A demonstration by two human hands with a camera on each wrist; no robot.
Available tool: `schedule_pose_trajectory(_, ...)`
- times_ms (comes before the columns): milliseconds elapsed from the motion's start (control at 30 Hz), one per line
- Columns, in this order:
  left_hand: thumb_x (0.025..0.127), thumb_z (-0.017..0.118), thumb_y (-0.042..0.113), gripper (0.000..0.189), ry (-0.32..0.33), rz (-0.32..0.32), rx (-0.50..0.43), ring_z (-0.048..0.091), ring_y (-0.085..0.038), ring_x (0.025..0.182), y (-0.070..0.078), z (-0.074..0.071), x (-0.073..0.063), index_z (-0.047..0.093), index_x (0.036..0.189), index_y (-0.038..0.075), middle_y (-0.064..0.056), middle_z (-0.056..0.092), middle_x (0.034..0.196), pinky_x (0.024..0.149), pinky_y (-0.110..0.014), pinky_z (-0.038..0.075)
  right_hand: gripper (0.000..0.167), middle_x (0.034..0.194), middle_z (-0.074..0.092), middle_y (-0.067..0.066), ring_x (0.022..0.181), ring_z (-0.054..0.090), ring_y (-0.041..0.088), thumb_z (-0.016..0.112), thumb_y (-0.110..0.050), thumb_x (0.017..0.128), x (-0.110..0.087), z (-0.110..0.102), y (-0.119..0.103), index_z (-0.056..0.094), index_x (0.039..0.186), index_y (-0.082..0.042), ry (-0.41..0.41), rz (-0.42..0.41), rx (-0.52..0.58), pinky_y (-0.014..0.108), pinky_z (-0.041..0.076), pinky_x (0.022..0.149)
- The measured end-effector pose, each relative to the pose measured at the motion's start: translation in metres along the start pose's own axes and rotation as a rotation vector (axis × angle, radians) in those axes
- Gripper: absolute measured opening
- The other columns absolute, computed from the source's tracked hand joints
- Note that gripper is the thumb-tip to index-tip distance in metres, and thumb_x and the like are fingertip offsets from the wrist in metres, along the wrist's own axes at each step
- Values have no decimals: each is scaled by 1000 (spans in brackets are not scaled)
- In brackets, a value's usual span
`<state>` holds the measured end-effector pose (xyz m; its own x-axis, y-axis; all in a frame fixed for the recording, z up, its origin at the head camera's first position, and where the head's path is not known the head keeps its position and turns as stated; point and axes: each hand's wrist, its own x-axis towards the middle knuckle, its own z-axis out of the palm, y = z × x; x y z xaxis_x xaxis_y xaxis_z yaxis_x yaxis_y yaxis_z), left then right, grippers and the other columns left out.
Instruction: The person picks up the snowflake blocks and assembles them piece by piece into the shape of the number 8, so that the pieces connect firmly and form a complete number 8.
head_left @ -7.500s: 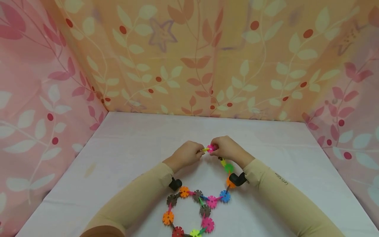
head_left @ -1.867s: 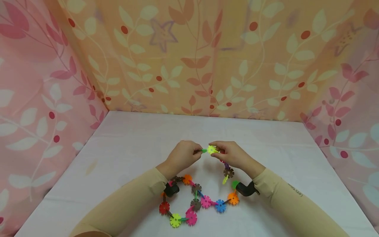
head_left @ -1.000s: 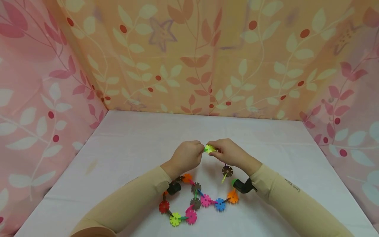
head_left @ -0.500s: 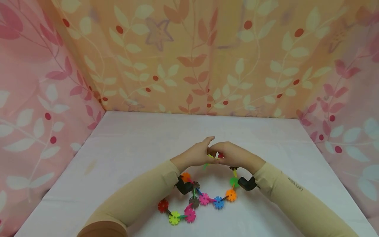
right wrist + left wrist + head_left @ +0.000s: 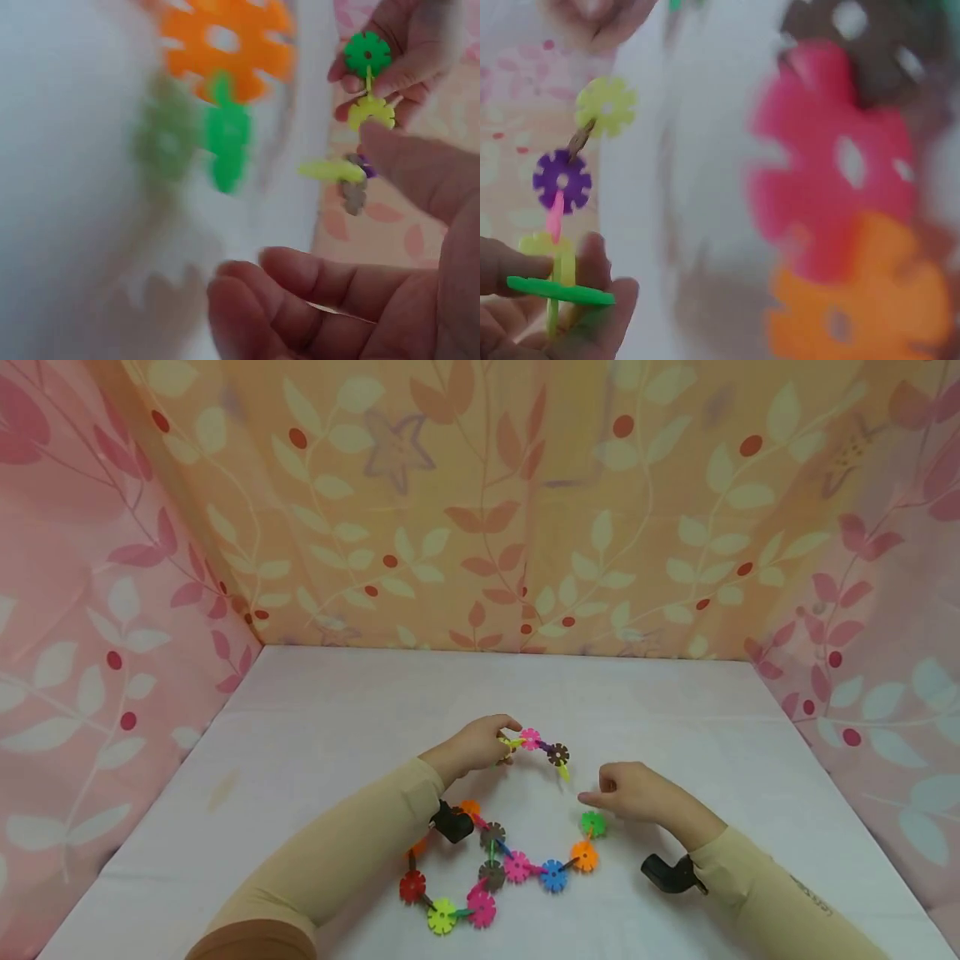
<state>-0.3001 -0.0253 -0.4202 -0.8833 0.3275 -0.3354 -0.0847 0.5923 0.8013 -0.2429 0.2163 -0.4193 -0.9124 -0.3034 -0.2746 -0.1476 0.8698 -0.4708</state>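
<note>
My left hand (image 5: 480, 747) pinches one end of a short chain of slotted snowflake discs. At that end, a green disc (image 5: 561, 290) sits crosswise on a yellow disc between the fingers. From there the chain runs right in the head view through a pink disc (image 5: 530, 739), a purple piece and a brown disc (image 5: 558, 754) to a yellow disc (image 5: 564, 772) at its free end. My right hand (image 5: 637, 789) holds nothing, its fingers loosely bent. It hovers to the right of that free end, over the green end disc (image 5: 592, 823) of a longer chain.
The longer chain lies on the white table (image 5: 337, 710), with an orange disc (image 5: 584, 857) and a blue disc (image 5: 554, 876) in its tail. Its left part forms a ring with a red disc (image 5: 412, 887), partly behind the left wrist camera (image 5: 453, 821). Patterned cloth (image 5: 480, 510) encloses the table.
My left hand brought a green disc against the yellow disc my right hand held. My right hand has since let go and moved right and nearer; my left hand now keeps the short chain.
</note>
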Motion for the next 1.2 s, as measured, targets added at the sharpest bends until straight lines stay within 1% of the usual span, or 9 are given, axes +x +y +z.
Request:
schedule_pose_trajectory(133,83,56,0,61,12,-83,75,51,-17,66,-8,-1,2,35,138,15,-11,57,111,58,-27,43,43,51,49,0,48,45,14,70,-51,72,-10,19,4,50,71,-13,-40,83,49,26,33,48)
schedule_pose_trajectory(233,82,63,11,74,-4,-93,264,49,-15,67,-11,-1,2,22,143,15,-12,54,124,64,-30,47,37,55,48,0,50,44,15,74,-41,72,-10,27,3,50,73,-13,11,48,94,27,33,49)
schedule_pose_trajectory(333,79,70,25,78,-29,-55,508,56,-20,92,-7,1,0,26,143,14,-12,48,131,85,-36,46,29,61,48,1,52,44,15,76,-29,73,-4,28,0,52,75,-13,38,0,125,27,35,50)
schedule_pose_trajectory(400,77,72,33,77,-41,-16,646,50,-26,111,-1,3,-1,33,140,14,-12,46,133,94,-41,41,25,63,48,1,53,45,15,76,-22,74,1,27,0,53,76,-13,36,-26,138,27,37,50)
schedule_pose_trajectory(533,75,73,38,77,-62,71,815,44,-31,116,14,11,4,37,139,17,-12,42,132,91,-44,42,17,67,51,0,59,47,15,73,-13,75,14,23,1,56,78,-11,11,-82,180,27,41,55)
schedule_pose_trajectory(733,81,69,27,63,-98,178,861,51,-18,102,25,19,22,42,137,23,-5,52,120,88,-34,45,11,76,57,1,72,51,17,69,-6,78,37,19,9,61,83,-10,-40,-121,303,30,44,67)
schedule_pose_trajectory(900,82,66,17,51,-174,212,906,51,-12,101,30,19,31,50,131,23,1,57,116,94,-32,42,9,81,60,1,76,53,18,68,-8,80,52,17,12,62,86,-10,-19,-137,367,31,46,71)
schedule_pose_trajectory(1067,85,63,15,32,-197,224,945,50,-12,90,29,17,35,60,116,21,6,60,102,89,-30,44,24,82,57,1,75,51,17,71,-28,79,49,13,8,59,92,-11,74,-76,224,29,43,67)
schedule_pose_trajectory(1200,85,63,19,24,-188,212,912,50,-10,86,21,14,36,61,109,22,9,60,96,84,-29,45,41,73,51,4,68,46,18,75,-38,72,39,14,2,56,92,-8,45,-18,69,29,38,58)
